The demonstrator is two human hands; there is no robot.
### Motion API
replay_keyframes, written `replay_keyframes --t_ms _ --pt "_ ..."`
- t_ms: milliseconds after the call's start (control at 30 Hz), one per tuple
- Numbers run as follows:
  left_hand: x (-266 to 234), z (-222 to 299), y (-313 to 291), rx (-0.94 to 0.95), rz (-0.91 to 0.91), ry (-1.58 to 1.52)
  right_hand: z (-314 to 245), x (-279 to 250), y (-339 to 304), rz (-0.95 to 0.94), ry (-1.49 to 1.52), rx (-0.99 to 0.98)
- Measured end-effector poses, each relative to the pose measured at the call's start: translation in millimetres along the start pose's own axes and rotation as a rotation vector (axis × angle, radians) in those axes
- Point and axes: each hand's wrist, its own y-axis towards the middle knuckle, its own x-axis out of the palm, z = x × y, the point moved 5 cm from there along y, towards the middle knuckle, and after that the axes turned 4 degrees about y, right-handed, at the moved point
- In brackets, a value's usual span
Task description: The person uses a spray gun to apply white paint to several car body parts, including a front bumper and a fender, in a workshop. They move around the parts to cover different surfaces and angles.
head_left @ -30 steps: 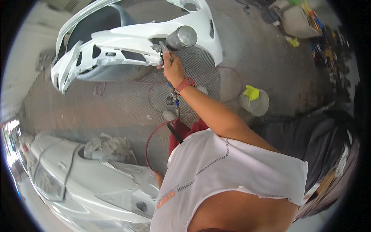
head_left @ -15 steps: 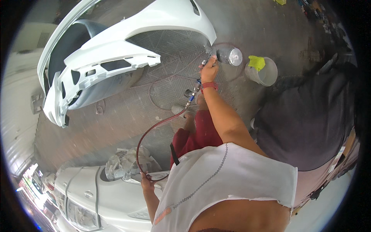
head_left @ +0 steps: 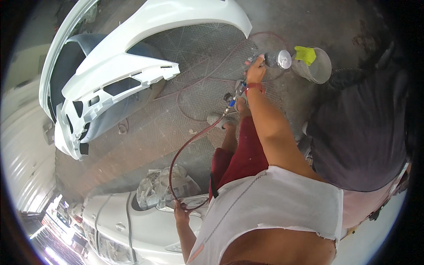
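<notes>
Right hand (head_left: 255, 73) is clamped on a spray gun (head_left: 270, 59) at one o'clock, beside a bucket (head_left: 319, 68). Left hand (head_left: 180, 206), at six o'clock, seems closed around the red hose (head_left: 187, 145).

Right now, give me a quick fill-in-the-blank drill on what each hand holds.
1. The right hand holds a ____ gun.
2. The left hand holds a loop of red ____.
3. The white bumper lies to the person's ____.
4. A ____ cloth drapes over the bucket.

Missing: spray; hose; left; yellow
</notes>
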Motion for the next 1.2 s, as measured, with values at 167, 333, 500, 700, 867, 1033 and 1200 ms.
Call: replay_keyframes --t_ms 167,333,500,700,867,1033,1200 --pt "23.3 -3.8 -3.3 -0.081 -0.036 0.096 -0.8 -30.9 -37.3 -0.142 0.032 -0.035" --pt "55.1 14.9 -28.7 -0.013 -0.011 0.225 12.2 -53.4 -17.7 -0.233 0.014 -0.007" --pt "111.6 37.4 -57.1 -0.009 0.049 0.474 33.8 -65.5 58.6 -0.212 -0.008 0.196" --pt "227.9 62.0 -33.7 -0.049 -0.041 0.792 64.7 -49.2 192.5 -0.405 -0.009 0.139" --pt "311.9 81.8 -20.9 -0.034 -0.084 0.932 102.7 -8.3 298.9 -0.447 0.017 0.167" --pt "355.0 101.3 -24.4 0.01 0.014 0.915 117.4 27.6 349.9 -0.322 0.121 0.069" --pt "347.8 102.1 -32.8 0.038 0.002 0.923 110.6 0.6 307.1 -0.373 0.136 0.172"
